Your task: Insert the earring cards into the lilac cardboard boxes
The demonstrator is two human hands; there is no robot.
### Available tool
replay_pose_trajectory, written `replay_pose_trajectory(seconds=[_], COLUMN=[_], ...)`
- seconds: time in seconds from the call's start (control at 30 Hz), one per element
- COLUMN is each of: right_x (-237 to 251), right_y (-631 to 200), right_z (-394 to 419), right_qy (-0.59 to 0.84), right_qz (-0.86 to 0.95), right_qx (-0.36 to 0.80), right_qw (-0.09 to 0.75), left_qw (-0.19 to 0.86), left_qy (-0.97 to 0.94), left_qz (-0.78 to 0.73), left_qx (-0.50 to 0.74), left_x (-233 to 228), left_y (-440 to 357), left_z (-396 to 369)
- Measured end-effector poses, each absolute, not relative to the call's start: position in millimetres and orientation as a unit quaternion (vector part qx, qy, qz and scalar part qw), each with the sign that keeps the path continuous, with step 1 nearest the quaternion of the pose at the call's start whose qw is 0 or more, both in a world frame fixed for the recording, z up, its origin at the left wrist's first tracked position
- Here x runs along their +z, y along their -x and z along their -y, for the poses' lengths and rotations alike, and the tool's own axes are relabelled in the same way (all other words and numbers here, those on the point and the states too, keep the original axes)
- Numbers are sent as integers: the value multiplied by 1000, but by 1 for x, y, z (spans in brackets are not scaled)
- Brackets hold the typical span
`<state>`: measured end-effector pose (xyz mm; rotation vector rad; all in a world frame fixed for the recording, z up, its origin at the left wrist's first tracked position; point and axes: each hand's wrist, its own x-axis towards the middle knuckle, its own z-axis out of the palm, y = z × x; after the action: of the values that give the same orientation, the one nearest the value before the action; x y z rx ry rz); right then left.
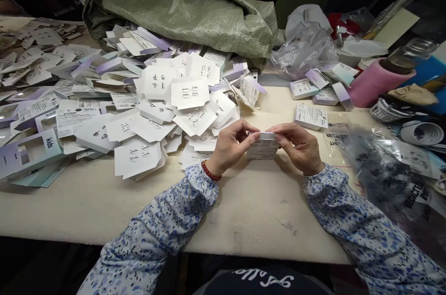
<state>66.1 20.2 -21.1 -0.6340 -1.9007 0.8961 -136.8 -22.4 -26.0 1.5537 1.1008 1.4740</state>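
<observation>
Both my hands grip a small printed cardboard box (263, 150) by its upper corners, just over the table in front of me. My left hand (234, 144), with a red bracelet at the wrist, pinches the top left corner. At the top right corner, the thumb and fingers of my right hand (296, 144) are closed on the same box. Its printed face is toward me and its narrow top edge is pale. To the left lie many white cards (190, 93) with small metal earrings on them. Flat box blanks (31, 151) marked "kids" lie farther left.
A green woven sack (188, 11) lies behind the cards. Several filled boxes (322, 86) and a single box (311, 116) sit at the back right, near a pink roll (381, 82). Clear plastic bags (386, 160) cover the right side of the table (139, 216).
</observation>
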Motion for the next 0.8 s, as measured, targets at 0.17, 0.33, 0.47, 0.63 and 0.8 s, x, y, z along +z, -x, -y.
replay_pose_trajectory(seconds=[0.17, 0.33, 0.47, 0.63, 0.8], right_x=[-22, -24, -26, -35, -32], right_y=[-70, -70, -71, -71, -72], right_z=[-24, -24, -25, -25, -13], right_qy=[253, 259, 234, 216, 287], right_qz=[782, 792, 802, 797, 791], right_qx=[354, 333, 325, 345, 320], right_qw=[446, 441, 443, 445, 435], left_qw=[365, 316, 171, 77, 74], left_qy=[-586, -618, -701, -748, -750], left_qz=[-424, -399, -388, -389, -390], left_qx=[586, 599, 573, 533, 529], left_x=[-26, -30, -33, -34, -36], left_y=[136, 135, 140, 143, 138], left_z=[18, 21, 26, 26, 30])
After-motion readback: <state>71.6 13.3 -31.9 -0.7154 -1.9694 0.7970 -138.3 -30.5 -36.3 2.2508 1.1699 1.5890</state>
